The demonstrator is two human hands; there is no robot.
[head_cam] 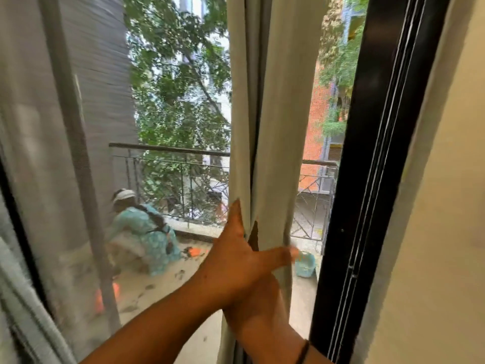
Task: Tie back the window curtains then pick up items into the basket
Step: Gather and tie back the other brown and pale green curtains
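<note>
Fingers point(237, 214) of both hands seemingly around gathered curtain point(267, 127).

Both arms crossed at gathered pale grey-green fabric curtain point(265, 127). Left hand point(236, 261) clasps folds, thumb out; right hand point(256, 300) beneath, mostly hidden. Black metal window frame point(367, 179) just beside.
</note>
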